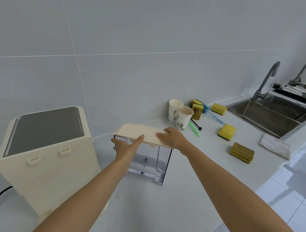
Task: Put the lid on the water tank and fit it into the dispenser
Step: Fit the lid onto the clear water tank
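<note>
While both hands grip lid (140, 133) atop tank (151, 161), dispenser (46, 153) just left, counter ahead bare

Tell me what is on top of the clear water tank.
The cream lid sits across the water tank, with the left hand and right hand on it. Whether it is fully seated cannot be seen; the hands cover parts of its edge.

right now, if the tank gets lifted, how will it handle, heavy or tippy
Probably light: the clear tank looks empty, with no water line showing. Likely stiff, since its flat walls hold straight edges under the lid. It may tip if pushed sideways, being tall and narrow, though the left hand and right hand steady it.
</note>
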The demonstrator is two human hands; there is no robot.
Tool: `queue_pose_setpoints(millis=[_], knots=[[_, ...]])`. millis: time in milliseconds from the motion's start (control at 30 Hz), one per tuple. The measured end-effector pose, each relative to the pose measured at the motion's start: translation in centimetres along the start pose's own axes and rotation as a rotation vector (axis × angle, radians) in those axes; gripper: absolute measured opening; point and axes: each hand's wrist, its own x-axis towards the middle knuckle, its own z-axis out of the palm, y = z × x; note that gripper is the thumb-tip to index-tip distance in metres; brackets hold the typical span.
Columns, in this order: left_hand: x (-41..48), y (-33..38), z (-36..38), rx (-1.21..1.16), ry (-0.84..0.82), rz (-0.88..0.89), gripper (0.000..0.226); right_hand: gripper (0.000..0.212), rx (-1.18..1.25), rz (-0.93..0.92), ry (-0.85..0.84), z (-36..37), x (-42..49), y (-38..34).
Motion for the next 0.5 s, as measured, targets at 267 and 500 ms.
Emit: queue_pose_setpoints(millis=[267, 500], knots=[[2.2, 0.8, 0.5, 0.065, -0.054, 0.095, 0.101, 0.033, -0.005, 0.006, -0.040, -0.7, -1.3, 0.5], [4.0, 2.3, 0.7, 0.125, -0.247, 0.186, 0.069, 0.041, -0.083, 0.053, -0.048, -0.8, -2.4, 0.5]])
